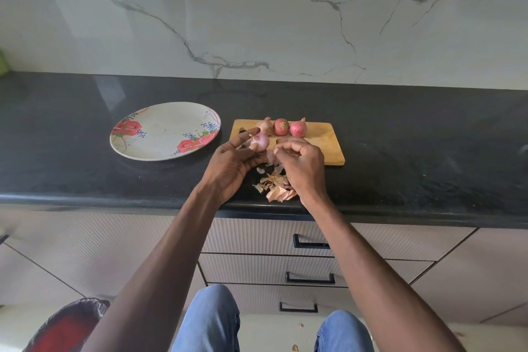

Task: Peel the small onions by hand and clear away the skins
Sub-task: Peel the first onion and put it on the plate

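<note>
**One onion in hand, three waiting on the board**

I see the pale, partly peeled onion (260, 142) held up in my left hand (234, 164), fingers and thumb curled round its lower side, just over the near left corner of the wooden cutting board (328, 148). My right hand (303, 164) sits just beside it, fingertips pinched together on what looks like a thin piece of skin; it is too small for me to be sure of it.

Below and between both hands lies a pile of onion skins (275, 187) on the black countertop (428, 151), near its front edge, with a few pinkish scraps closer to the board.

Along the far edge of the board stand three unpeeled onions in a row: the left onion (265, 126), partly hidden behind my fingers, the middle onion (281, 126) and the right onion (298, 128), close together.

Left of the board, apart from it, lies a flowered plate (160, 134) with red roses on its rim. Behind the counter rises a veined marble wall (257, 8); below it are drawers (285, 237) with dark handles.
</note>
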The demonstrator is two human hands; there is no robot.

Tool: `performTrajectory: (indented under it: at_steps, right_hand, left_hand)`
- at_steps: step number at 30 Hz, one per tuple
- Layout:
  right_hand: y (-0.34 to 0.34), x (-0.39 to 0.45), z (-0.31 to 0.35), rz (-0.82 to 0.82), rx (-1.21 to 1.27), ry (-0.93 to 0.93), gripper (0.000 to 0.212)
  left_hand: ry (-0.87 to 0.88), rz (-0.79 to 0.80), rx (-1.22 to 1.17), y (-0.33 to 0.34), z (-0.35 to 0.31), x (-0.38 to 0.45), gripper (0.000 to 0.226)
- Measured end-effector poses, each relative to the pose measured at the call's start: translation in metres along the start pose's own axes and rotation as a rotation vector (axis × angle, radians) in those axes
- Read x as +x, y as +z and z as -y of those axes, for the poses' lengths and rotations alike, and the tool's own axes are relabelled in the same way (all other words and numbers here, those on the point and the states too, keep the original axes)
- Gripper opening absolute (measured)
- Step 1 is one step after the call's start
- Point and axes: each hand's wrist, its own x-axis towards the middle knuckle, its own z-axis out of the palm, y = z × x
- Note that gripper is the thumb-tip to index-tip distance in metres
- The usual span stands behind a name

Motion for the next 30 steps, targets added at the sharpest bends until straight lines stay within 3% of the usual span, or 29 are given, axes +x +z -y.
performTrajectory:
  at_steps: [6, 12, 15, 19, 22, 30]
  right_hand:
    - [-0.0009, -0.0025, 0.0056, 0.050, 0.025, -0.055, 0.031]
    - [-0.0009, -0.0024, 0.0038, 0.017, 0.055, -0.039, 0.023]
    - [-0.0032, -0.0032, 0.0046, -0.045, 0.068, -0.017, 0.022]
    - [-0.0020, -0.0034, 0.0063, 0.063, 0.125, -0.030, 0.044]
    - [0.0021, -0.0026, 0.0041, 0.108, 0.034, -0.123, 0.057]
    - [0.0022, -0.0026, 0.0009, 0.000, 0.045, -0.152, 0.023]
  left_hand:
    - [-0.008, 0.038, 0.058, -0.0013, 0.0005, 0.0011, 0.035]
    - [-0.001, 0.034, 0.151, 0.0023, 0.0031, -0.0025, 0.040]
    - [0.011, -0.026, 0.138, 0.0025, 0.0031, -0.0014, 0.022]
    - [0.005, -0.042, 0.124, 0.0018, 0.0024, -0.0010, 0.016]
    - [-0.014, -0.038, 0.136, 0.0029, 0.0018, -0.0028, 0.013]
    - [-0.009, -0.018, 0.173, 0.0052, 0.0006, -0.0025, 0.014]
